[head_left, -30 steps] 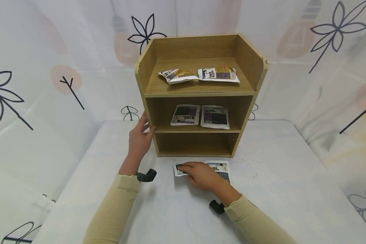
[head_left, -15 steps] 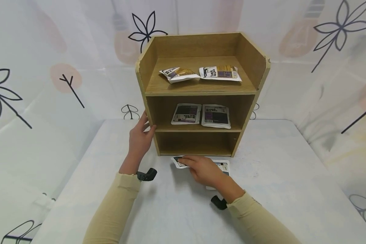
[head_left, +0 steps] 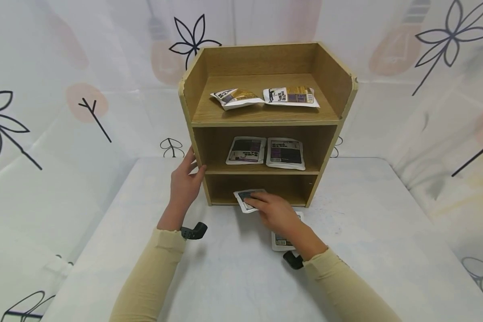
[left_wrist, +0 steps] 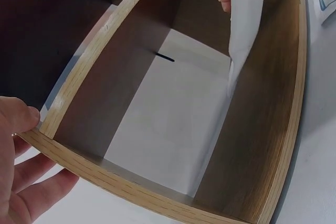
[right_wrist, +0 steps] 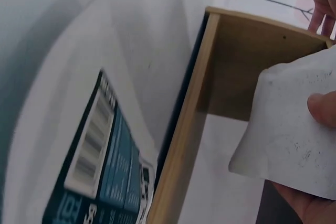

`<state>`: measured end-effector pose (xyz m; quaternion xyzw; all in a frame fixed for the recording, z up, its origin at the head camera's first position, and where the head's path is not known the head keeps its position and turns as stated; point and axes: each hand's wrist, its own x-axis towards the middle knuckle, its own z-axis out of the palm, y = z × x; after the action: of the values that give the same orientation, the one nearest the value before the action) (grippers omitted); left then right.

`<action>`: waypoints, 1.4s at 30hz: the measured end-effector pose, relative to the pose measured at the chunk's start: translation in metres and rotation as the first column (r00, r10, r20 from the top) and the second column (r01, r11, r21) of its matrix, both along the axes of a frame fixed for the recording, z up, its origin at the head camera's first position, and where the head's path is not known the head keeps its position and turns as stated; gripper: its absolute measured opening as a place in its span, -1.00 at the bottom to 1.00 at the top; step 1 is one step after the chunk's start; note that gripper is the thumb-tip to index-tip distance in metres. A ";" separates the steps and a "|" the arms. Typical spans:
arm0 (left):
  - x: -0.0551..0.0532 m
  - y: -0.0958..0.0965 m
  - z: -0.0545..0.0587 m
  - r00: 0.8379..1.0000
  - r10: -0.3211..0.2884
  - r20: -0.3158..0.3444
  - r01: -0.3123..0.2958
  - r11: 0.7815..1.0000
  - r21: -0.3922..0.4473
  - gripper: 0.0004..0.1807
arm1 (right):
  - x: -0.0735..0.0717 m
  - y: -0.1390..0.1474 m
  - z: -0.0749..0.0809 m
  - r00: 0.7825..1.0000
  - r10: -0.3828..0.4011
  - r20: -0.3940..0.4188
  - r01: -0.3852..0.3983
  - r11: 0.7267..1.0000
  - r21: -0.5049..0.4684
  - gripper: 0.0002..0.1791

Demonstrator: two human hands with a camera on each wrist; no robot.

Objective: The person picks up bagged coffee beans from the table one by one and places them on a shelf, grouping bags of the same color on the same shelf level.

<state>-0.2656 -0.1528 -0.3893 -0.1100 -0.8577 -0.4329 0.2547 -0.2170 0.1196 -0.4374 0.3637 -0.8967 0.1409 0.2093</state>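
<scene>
My right hand (head_left: 279, 214) pinches a white pouch (head_left: 247, 200) with a dark label, at the front opening of the shelf's bottom compartment. In the right wrist view the pouch's plain white back (right_wrist: 286, 124) faces the camera, the thumb lying on it. The left hand (head_left: 186, 183) holds the left side panel of the wooden shelf (head_left: 265, 123). Its thumb lies at the panel's edge and the fingers are outside it, as the left wrist view shows. Another pouch (head_left: 281, 242) lies on the table, partly hidden beneath my right hand and wrist.
Two purple-and-black labelled pouches, a left one (head_left: 246, 150) and a right one (head_left: 285, 153), lie on the middle shelf. On the top shelf lie two gold-labelled pouches, left (head_left: 236, 99) and right (head_left: 291, 97). A patterned white curtain (head_left: 116, 53) hangs behind the white table (head_left: 366, 214).
My right hand has lifted the pouch from the table and moved it forward to the bottom compartment's opening. More of the pouch on the table shows. The left hand stays on the shelf.
</scene>
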 end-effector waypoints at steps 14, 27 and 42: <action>0.002 0.001 0.001 1.000 0.014 0.019 -0.014 1.000 -0.007 -0.21 | -0.014 0.017 -0.007 0.988 -0.149 0.028 0.149 0.989 0.022 -0.44; 0.002 0.001 0.000 1.000 0.005 0.011 -0.005 1.000 0.003 -0.21 | -0.022 0.033 -0.019 0.943 -0.309 0.121 0.294 0.947 0.131 -0.47; 0.003 0.001 0.001 1.000 0.013 -0.001 -0.013 1.000 -0.017 -0.21 | -0.030 0.042 -0.021 0.920 -0.332 0.207 0.309 0.942 0.134 -0.59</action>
<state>-0.2631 -0.1516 -0.3879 -0.1068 -0.8620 -0.4238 0.2570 -0.2466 0.1613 -0.4588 0.2033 -0.9680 0.1008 0.1075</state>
